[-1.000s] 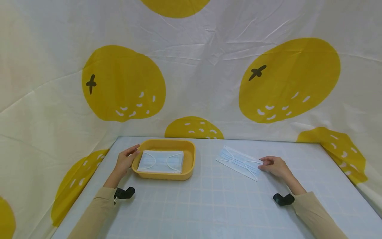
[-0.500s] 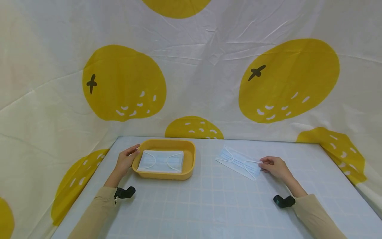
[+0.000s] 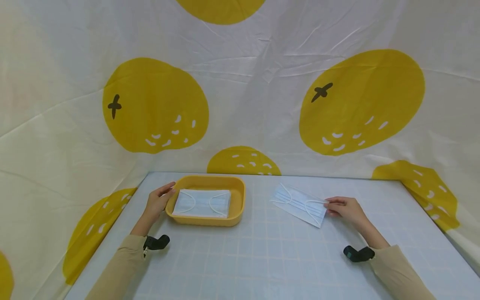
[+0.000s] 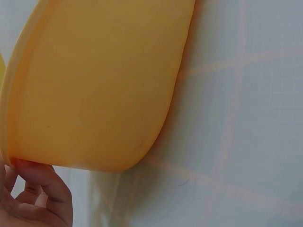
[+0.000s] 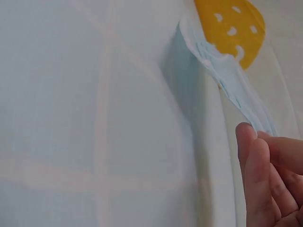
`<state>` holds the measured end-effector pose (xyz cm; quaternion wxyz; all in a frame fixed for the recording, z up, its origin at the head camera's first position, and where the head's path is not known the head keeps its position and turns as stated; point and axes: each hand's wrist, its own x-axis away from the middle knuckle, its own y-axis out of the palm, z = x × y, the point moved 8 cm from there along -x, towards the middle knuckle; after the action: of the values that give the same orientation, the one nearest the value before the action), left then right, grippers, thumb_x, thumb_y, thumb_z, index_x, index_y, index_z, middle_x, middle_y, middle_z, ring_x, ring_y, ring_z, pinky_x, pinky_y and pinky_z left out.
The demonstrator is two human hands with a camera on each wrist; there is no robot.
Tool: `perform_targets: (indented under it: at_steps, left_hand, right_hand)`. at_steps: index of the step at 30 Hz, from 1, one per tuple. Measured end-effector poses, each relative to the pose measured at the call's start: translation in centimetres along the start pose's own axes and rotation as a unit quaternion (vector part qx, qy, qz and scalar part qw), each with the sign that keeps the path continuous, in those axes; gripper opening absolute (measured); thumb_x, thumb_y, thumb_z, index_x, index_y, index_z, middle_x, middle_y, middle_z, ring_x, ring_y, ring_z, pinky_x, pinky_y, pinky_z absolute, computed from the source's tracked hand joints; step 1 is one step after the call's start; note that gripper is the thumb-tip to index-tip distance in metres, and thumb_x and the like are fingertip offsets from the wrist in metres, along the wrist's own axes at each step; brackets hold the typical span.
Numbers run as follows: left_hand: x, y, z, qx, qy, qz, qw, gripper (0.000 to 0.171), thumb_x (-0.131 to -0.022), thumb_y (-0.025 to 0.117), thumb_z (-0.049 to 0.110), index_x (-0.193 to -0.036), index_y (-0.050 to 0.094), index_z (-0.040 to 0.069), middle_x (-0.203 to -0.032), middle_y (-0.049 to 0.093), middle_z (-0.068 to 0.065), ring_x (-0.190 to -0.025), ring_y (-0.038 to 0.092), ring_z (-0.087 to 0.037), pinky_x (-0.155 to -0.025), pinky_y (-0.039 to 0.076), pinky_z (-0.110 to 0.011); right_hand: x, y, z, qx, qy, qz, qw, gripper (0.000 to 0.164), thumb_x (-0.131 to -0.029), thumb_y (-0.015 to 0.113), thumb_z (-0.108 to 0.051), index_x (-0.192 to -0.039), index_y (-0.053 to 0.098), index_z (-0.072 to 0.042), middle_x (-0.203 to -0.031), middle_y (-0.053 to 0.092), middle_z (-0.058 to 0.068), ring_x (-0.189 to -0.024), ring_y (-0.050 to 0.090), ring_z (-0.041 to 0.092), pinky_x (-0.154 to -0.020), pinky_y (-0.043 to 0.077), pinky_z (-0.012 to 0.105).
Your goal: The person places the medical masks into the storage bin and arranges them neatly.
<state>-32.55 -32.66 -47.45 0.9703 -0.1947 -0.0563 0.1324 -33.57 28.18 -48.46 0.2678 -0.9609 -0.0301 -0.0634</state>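
Note:
At the left end of a yellow plastic basket (image 3: 237,206), my left hand (image 3: 154,204) grips the rim. Its curled fingers (image 4: 52,184) show against the basket's end wall in the left wrist view. Inside the basket lies a stack of pale blue face masks (image 3: 202,203) with white ear loops. To the right, my right hand (image 3: 346,210) pinches the right end of a single face mask (image 3: 300,204) between thumb and fingers. In the right wrist view this mask (image 5: 227,75) appears edge-on, raised from the table at the held end, with a shadow beside it.
A pale blue checked cloth covers the table (image 3: 258,258). Behind and beside it hangs a white curtain (image 3: 255,104) with large yellow fruit prints. Each wrist wears a black camera, the left camera (image 3: 157,242) and the right camera (image 3: 358,253).
The held mask has shifted slightly to the left and its right end tilts a little differently. My right hand has moved only slightly. The left hand and basket look still.

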Motion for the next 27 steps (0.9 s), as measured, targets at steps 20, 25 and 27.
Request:
perform_targets:
  at_steps: [20, 25, 27]
  left_hand:
    - [-0.2, -0.2, -0.2, -0.008, 0.015, -0.002, 0.9998, 0.048, -0.099, 0.054, 0.029, -0.143, 0.047, 0.012, -0.136, 0.047, -0.018, -0.097, 0.048, -0.008, -0.067, 0.05, -0.013]
    - [-0.2, -0.3, -0.2, -0.007, 0.019, -0.001, 0.9998, 0.048, -0.098, 0.054, 0.029, -0.143, 0.047, 0.011, -0.137, 0.047, -0.018, -0.094, 0.049, -0.003, -0.066, 0.05, -0.013]
    - [-0.2, -0.2, -0.1, -0.006, 0.018, -0.001, 0.9998, 0.048, -0.098, 0.054, 0.029, -0.143, 0.047, 0.011, -0.138, 0.047, -0.018, -0.094, 0.049, -0.003, -0.066, 0.05, -0.013]
  right_hand:
    - [0.7, 0.4, -1.8, -0.075, 0.015, -0.055, 0.996, 0.054, -0.094, 0.062, -0.029, -0.131, 0.051, 0.01, -0.099, 0.069, -0.002, -0.082, 0.07, 0.016, -0.072, 0.055, 0.019]
    - [1.0, 0.3, -2.8, -0.087, 0.011, -0.065, 0.994, 0.055, -0.095, 0.061, -0.029, -0.132, 0.05, 0.01, -0.097, 0.069, -0.005, -0.084, 0.07, 0.017, -0.073, 0.055, 0.018]
    - [1.2, 0.3, -3.2, -0.092, 0.006, -0.069, 0.993, 0.056, -0.095, 0.061, -0.029, -0.132, 0.049, 0.011, -0.096, 0.069, -0.007, -0.084, 0.07, 0.016, -0.073, 0.055, 0.018]
